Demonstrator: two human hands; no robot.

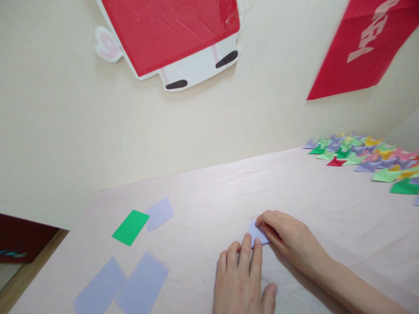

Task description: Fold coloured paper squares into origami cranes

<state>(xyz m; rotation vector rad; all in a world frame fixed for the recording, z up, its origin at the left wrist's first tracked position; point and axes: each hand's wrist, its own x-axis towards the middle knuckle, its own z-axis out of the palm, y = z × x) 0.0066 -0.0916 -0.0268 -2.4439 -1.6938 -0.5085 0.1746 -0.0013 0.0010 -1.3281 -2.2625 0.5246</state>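
A small piece of lavender folding paper [254,230] lies on the pale cloth-covered table, partly hidden under my fingers. My left hand [241,274] is stretched out flat, with the fingertips resting on the paper's near edge and the thumb apart. From the right, my right hand [288,235] has its fingers curled together at the paper's right edge, pinching it against the table. How the paper is folded beneath the fingers cannot be seen clearly.
To the left lie a green sheet [131,227] and several lavender sheets [143,283]. Many small folded paper figures [369,157] in mixed colours stand at the back right. Behind the table is a wall with a red-and-white cutout [176,35] and a red banner [363,52].
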